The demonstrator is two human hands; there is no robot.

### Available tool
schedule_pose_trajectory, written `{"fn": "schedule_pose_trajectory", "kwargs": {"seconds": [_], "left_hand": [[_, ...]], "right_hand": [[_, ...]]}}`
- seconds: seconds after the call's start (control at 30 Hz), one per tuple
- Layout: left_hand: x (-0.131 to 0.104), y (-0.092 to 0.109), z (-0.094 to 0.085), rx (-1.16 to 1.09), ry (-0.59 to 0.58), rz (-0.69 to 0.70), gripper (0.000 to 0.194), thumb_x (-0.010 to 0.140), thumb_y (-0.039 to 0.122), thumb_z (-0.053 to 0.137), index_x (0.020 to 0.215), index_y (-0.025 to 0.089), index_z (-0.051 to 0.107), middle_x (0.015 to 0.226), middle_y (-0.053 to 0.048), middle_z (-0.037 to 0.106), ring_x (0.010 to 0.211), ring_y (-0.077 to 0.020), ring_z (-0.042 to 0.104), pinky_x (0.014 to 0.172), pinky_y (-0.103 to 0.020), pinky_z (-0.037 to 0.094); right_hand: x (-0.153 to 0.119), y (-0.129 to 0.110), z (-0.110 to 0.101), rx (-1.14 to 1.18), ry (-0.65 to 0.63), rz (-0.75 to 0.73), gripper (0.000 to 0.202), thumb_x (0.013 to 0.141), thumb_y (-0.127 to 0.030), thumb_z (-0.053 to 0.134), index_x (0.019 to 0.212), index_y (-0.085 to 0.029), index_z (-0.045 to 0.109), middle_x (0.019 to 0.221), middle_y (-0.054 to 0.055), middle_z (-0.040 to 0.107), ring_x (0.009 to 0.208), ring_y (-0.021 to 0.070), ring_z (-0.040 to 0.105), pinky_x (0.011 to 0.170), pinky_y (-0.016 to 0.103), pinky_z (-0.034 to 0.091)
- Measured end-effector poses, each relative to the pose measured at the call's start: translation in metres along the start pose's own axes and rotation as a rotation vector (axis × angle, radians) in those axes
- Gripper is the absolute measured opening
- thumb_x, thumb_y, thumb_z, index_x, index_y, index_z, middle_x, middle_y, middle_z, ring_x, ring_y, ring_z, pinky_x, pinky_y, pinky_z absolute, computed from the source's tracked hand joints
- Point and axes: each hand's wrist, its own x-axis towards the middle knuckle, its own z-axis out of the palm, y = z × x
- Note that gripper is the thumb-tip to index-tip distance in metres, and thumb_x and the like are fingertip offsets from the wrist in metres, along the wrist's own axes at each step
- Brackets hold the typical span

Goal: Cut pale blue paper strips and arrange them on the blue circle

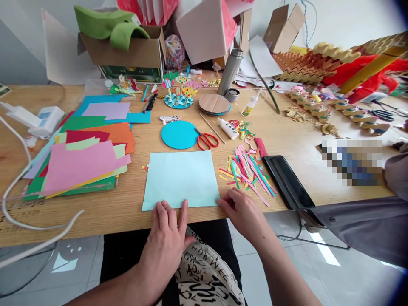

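Pale-blue paper sheet (182, 177) lies near front edge of counter (127, 217). Left hand (167, 233): extended, resting on sheet. Right hand (241, 209): at corner; grasp indeterminable.

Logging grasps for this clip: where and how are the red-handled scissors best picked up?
Probably by the red loops of the scissors, from the near right with the right hand: the loops face that way, while the blades point away-left onto the blue disc.
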Motion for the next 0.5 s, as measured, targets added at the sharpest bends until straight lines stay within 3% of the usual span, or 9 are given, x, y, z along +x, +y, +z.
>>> {"fn": "schedule_pose_trajectory", "kwargs": {"seconds": [0.5], "left_hand": [[-0.0028, 0.0004, 0.002, 0.009, 0.023, 0.002, 0.09, 0.079, 0.065, 0.058, 0.144, 0.005, 0.039, 0.12, -0.033, 0.06, 0.114, -0.0434, 0.058, 0.097, -0.052, 0.044]], "right_hand": [[-0.0009, 0.0002, 0.0009, 0.009, -0.007, 0.017, 0.025, 0.089, -0.028, 0.054, 0.067, -0.022, 0.044, 0.074, 0.001, 0.058, 0.067, 0.0183, 0.054, 0.061, 0.029, 0.037]]}}
